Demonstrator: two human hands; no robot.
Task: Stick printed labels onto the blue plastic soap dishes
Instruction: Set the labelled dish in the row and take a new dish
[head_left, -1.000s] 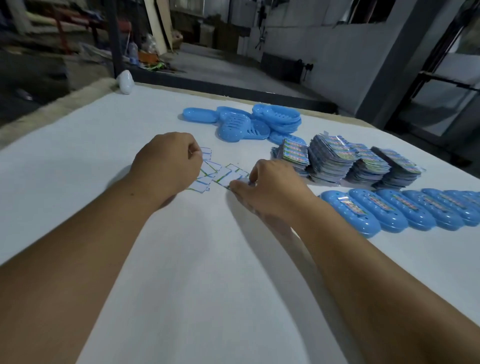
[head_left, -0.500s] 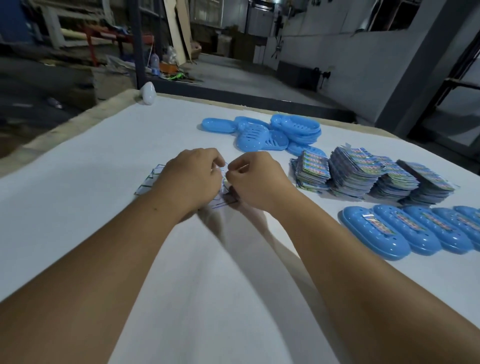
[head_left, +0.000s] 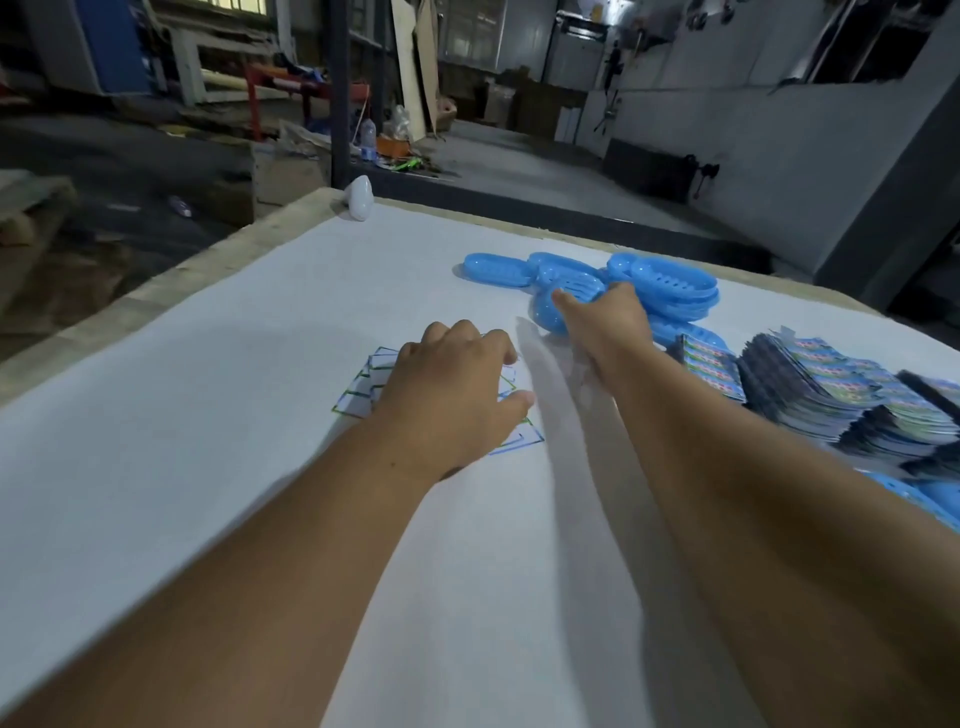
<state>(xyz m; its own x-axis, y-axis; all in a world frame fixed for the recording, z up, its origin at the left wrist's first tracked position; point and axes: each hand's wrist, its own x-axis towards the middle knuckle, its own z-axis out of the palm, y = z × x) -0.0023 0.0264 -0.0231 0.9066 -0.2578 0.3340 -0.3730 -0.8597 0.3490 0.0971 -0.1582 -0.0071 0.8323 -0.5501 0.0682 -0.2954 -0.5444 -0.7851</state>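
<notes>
Soap dishes (head_left: 670, 283), oval slotted plastic, apparently touched by right hand (head_left: 605, 325).

Dim background, bright table (head_left: 260, 322), soft arm shadows; wide-angle edge distortion

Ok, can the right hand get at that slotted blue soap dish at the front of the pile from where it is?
Probably yes. The right hand is stretched out with its fingers already at the slotted blue soap dish, and nothing lies between them. Whether it has a grip yet, I cannot tell.
</notes>
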